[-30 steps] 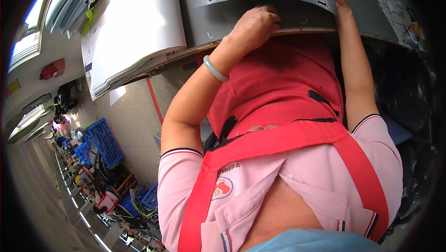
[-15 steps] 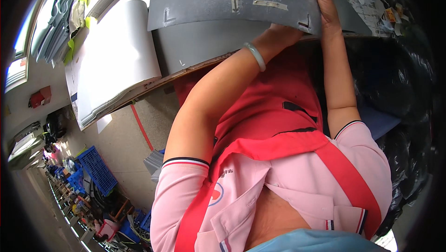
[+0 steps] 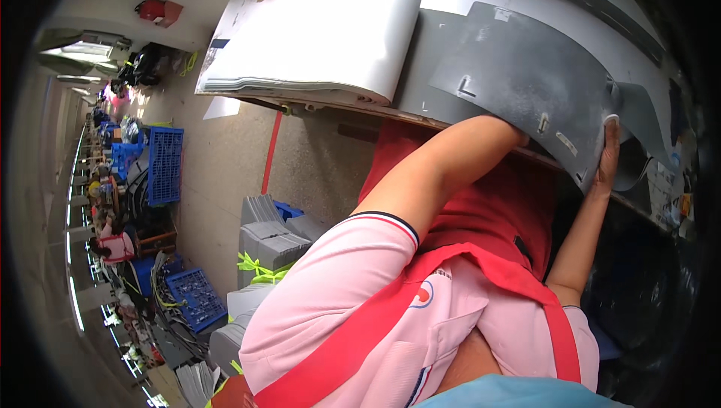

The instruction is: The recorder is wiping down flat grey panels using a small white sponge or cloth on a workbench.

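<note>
A flexible grey sheet (image 3: pixel 526 62) with L-shaped corner marks, a slot and pieces of tape is raised and bowed above the table. My right hand (image 3: pixel 610 156) grips its right edge, fingers along the rim, with something white at a fingertip. My left hand (image 3: pixel 511 131) reaches under the near edge, its fingers hidden by the sheet. Underneath, another grey sheet (image 3: pixel 428 81) with small pale corner marks lies on the table. Beyond my right hand a dark grey sheet (image 3: pixel 646 119) curls up.
A thick stack of white sheets (image 3: pixel 323 40) lies left on the table, bent at its right end. Bundles of grey pieces (image 3: pixel 270 239) tied with yellow-green strips stand on the floor by my left arm. Blue crates (image 3: pixel 165 166) are farther left. Black plastic (image 3: pixel 638 295) hangs at right.
The view has swung left, so the table and hands appear farther right and lower. The raised sheet now bows more and tilts down to the right. My left wrist and bracelet have gone out of sight.
</note>
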`<state>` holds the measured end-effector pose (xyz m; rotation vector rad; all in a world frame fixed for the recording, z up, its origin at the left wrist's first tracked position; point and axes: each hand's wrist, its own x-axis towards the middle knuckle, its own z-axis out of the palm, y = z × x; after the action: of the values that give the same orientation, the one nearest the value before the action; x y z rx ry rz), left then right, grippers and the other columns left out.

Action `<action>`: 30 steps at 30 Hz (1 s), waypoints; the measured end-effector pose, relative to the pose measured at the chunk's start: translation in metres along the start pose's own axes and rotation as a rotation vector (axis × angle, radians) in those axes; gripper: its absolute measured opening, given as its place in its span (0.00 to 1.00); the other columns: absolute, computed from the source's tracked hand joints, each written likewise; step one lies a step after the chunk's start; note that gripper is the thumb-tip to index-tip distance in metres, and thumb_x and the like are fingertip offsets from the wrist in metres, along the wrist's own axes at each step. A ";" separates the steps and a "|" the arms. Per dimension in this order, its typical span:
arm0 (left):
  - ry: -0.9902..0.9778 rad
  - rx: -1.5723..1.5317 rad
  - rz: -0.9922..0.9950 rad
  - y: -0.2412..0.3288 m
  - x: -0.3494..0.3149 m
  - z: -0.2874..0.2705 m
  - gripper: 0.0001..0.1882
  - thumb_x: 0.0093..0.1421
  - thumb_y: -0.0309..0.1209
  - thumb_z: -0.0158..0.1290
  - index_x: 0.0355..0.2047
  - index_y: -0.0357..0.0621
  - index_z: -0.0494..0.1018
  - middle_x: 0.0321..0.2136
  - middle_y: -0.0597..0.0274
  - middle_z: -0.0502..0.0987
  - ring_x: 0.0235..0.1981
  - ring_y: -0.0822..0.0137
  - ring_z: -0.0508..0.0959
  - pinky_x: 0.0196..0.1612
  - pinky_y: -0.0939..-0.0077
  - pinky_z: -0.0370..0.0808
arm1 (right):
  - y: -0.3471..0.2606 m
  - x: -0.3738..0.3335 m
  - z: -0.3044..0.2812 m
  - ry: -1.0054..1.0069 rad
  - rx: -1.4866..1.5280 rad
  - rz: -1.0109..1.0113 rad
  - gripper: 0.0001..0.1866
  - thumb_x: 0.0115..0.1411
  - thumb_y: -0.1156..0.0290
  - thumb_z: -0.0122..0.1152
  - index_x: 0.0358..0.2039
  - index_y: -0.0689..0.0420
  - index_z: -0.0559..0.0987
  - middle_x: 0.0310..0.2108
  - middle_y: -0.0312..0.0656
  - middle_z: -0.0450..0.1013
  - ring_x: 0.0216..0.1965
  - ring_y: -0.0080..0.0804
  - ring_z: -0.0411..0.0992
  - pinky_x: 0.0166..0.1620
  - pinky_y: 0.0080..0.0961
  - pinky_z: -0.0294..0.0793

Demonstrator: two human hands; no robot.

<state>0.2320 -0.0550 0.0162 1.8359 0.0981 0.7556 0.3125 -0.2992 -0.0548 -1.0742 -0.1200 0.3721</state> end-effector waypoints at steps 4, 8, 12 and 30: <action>0.200 -0.053 -0.138 -0.030 0.058 -0.072 0.09 0.64 0.26 0.54 0.38 0.32 0.80 0.33 0.51 0.83 0.33 0.63 0.82 0.38 0.68 0.79 | 0.023 0.018 -0.030 0.026 -0.004 -0.022 0.29 0.69 0.56 0.60 0.64 0.58 0.68 0.62 0.42 0.68 0.60 0.35 0.67 0.64 0.34 0.67; 0.468 -0.030 -0.012 -0.055 0.095 -0.205 0.09 0.63 0.24 0.54 0.31 0.29 0.80 0.22 0.56 0.81 0.26 0.70 0.79 0.33 0.72 0.77 | 0.022 0.012 -0.008 -0.033 0.128 0.054 0.30 0.66 0.55 0.63 0.63 0.58 0.69 0.60 0.42 0.69 0.60 0.37 0.68 0.65 0.35 0.66; 0.577 0.255 0.049 -0.076 0.081 -0.459 0.07 0.64 0.28 0.54 0.34 0.35 0.77 0.24 0.58 0.76 0.18 0.68 0.74 0.22 0.71 0.70 | 0.017 0.017 0.004 0.061 0.159 0.093 0.31 0.67 0.55 0.62 0.63 0.58 0.68 0.60 0.42 0.69 0.60 0.36 0.67 0.65 0.34 0.65; 0.829 1.145 -0.559 -0.070 -0.098 -0.515 0.40 0.57 0.32 0.60 0.66 0.30 0.55 0.55 0.37 0.68 0.60 0.43 0.67 0.65 0.53 0.62 | -0.029 0.019 0.047 -0.087 -0.292 0.091 0.08 0.67 0.66 0.64 0.42 0.54 0.81 0.38 0.30 0.77 0.41 0.17 0.74 0.46 0.17 0.74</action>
<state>-0.1032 0.3537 0.0153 2.1627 1.8058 1.0973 0.3245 -0.2656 -0.0089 -1.3546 -0.2084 0.4938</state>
